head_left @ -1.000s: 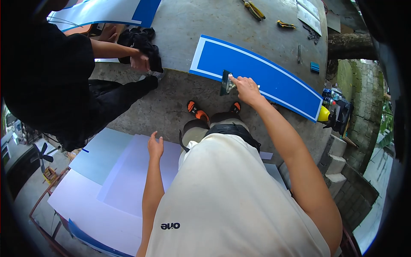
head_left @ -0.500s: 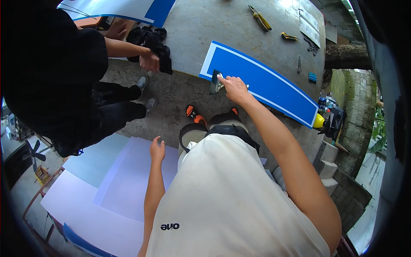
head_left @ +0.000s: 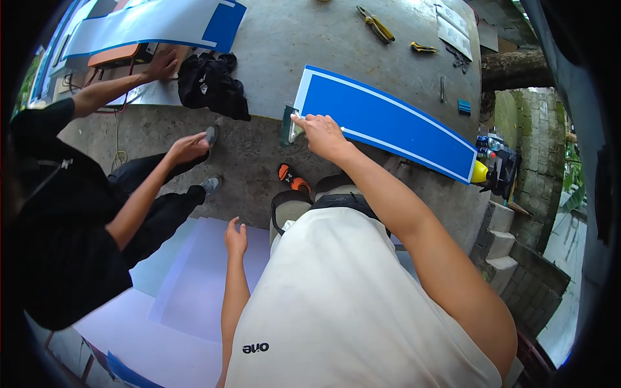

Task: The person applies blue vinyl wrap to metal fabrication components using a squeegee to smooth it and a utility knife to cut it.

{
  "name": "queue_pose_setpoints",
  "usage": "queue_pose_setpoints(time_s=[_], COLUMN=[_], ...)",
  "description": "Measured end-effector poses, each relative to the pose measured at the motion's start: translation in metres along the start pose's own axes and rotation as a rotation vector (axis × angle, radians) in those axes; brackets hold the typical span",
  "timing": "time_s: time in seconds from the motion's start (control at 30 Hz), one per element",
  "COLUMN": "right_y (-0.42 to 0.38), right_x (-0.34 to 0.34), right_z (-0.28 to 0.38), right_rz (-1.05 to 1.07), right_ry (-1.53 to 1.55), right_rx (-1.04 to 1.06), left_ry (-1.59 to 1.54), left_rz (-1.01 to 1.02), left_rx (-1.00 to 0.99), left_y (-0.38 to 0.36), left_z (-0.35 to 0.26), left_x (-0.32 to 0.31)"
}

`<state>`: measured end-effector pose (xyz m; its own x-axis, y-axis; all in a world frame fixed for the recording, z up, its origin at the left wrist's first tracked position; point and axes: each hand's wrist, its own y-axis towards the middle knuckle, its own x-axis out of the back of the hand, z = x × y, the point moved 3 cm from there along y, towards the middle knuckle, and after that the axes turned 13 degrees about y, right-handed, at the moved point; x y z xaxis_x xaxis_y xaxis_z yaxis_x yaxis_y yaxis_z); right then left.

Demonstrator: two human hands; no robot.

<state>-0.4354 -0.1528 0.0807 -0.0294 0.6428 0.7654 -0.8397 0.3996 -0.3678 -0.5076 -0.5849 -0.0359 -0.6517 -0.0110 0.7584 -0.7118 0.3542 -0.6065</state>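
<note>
Head view: our right hand [head_left: 325, 138] clasps a scraper [head_left: 286, 126]; our left hand [head_left: 237, 239], nothing. We'd best press the blue panel [head_left: 381, 119] evenly.

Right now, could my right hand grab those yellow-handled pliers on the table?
Probably not straight away: your right hand is holding the squeegee, and the pliers lie farther back on the table, beyond the blue panel.

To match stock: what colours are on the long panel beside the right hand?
The long flat panel is blue with a white border stripe; see head view.
</note>
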Motion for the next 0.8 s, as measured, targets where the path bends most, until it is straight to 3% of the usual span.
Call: queue_pose_setpoints(time_s=[0.13, 0.3, 0.5, 0.8], right_y=[-0.059, -0.098, -0.161, -0.34], right_x=[0.021, 0.015, 0.02, 0.066], right_z=[-0.058, -0.134, -0.214, -0.391], right_rz=[-0.041, 0.012, 0.008, -0.017], right_ry=[-0.083, -0.146, -0.144, -0.161], right_rx=[-0.138, -0.219, -0.301, -0.363], left_ry=[0.016, 0.085, 0.003, 0.052], left_rz=[0.044, 0.111, 0.005, 0.128], left_rx=[-0.021, -0.027, -0.118, -0.092], left_y=[0.007, 0.003, 0.007, -0.07], left_z=[0.004, -0.043, -0.092, -0.201], left_x=[-0.014, -0.013, -0.025, -0.096])
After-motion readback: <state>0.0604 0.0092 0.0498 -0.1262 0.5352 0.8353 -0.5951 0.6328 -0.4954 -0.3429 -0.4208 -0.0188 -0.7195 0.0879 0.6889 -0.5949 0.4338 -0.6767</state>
